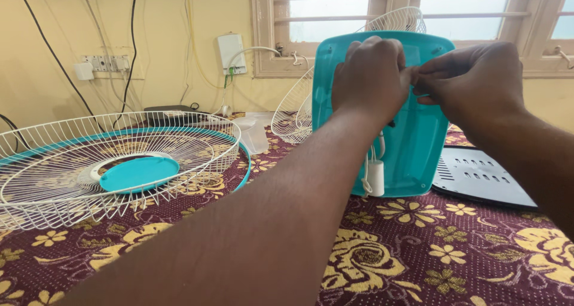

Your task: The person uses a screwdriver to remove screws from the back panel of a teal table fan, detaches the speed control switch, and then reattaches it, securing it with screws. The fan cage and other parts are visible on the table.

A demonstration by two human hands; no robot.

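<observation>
The teal plastic housing (pixel 412 144) stands upright at centre-right of the frame, its lower edge on the maroon floral tablecloth (pixel 418 246). You work at its upper half with both hands. Your left hand (pixel 371 78) is curled against the panel's face, knuckles toward the camera, fingers bent in. Your right hand (pixel 472 81) comes in from the right edge of the frame with thumb and fingertips pinched narrowly together, meeting the fingers of the left hand. Whatever sits in that pinch is too small or too hidden to identify. Your left forearm runs diagonally from the lower centre of the frame and blocks part of the housing's left side.

At the lower left of the housing a small white cylindrical component (pixel 375 177) hangs on thin white wires (pixel 366 174), close against the panel.

Behind the housing, a white wire fan guard (pixel 293 114) leans upright, its rim showing to the left and above the panel's top edge. To the lower right, a dark grey slotted plastic cover (pixel 478 177) lies flat on the cloth, just beside the housing's base. Left of the leaning guard sits a clear plastic container (pixel 254 132).

The left half of the frame is taken by a second white wire guard with teal rim (pixel 119 162), lying flat with a teal centre disc (pixel 139 173). Beyond it a black box (pixel 173 114) rests near the wall. On the yellow wall sit a switch panel (pixel 106 62) and a white wall unit (pixel 231 53), with black cables (pixel 128 49) hanging down. A barred window (pixel 335 13) fills the upper right.
</observation>
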